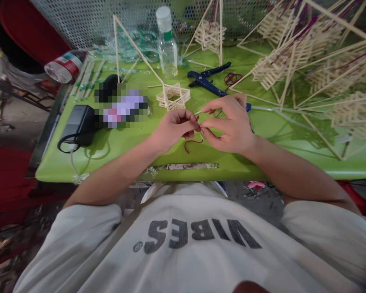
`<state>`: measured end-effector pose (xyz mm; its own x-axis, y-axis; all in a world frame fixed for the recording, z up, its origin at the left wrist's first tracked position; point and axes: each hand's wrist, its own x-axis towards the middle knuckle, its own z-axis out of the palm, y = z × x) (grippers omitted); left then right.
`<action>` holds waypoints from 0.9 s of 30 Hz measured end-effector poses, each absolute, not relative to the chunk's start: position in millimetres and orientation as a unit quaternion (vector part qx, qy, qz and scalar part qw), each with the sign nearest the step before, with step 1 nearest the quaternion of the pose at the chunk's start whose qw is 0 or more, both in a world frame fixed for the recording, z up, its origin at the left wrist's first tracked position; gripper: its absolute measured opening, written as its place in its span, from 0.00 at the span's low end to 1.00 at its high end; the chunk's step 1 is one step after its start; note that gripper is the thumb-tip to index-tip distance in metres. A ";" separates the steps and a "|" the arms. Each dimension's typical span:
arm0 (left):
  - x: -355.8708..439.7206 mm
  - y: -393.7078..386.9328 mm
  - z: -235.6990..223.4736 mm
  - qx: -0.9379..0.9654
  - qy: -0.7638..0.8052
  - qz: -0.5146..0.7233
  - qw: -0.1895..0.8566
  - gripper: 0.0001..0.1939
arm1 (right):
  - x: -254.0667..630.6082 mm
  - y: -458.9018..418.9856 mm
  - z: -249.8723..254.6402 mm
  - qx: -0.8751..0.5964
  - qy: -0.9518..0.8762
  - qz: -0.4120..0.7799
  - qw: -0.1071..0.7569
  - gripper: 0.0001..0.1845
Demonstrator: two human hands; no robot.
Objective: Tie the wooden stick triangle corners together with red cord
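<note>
Over the front middle of the green table, my left hand (172, 129) pinches a dark red cord (192, 141) between thumb and fingers. My right hand (234, 125) meets it from the other side, its thumb and fingers closed on the same cord. A loose end of the cord curls below the fingertips. Something thin and pale shows between the hands, too small to name. Just behind my left hand sits a small star-shaped frame of stacked wooden sticks (183, 97). Blue-handled cutters (208, 81) and a coil of red cord (232, 78) lie behind my right hand.
Several larger stick frames (288, 77) crowd the right side. A clear bottle (168, 53) stands at the back. To the left are a black power adapter (81, 122), a blurred-out object (125, 106) and a lying bottle (62, 68). A thin strip (195, 166) lies along the front edge.
</note>
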<state>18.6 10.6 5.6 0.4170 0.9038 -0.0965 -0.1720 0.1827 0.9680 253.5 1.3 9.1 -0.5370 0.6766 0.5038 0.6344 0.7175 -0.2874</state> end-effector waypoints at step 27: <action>14.7 2.9 4.9 0.611 0.319 0.429 0.584 0.22 | 254.0 16.4 2.7 -0.326 -0.874 0.076 0.353 0.07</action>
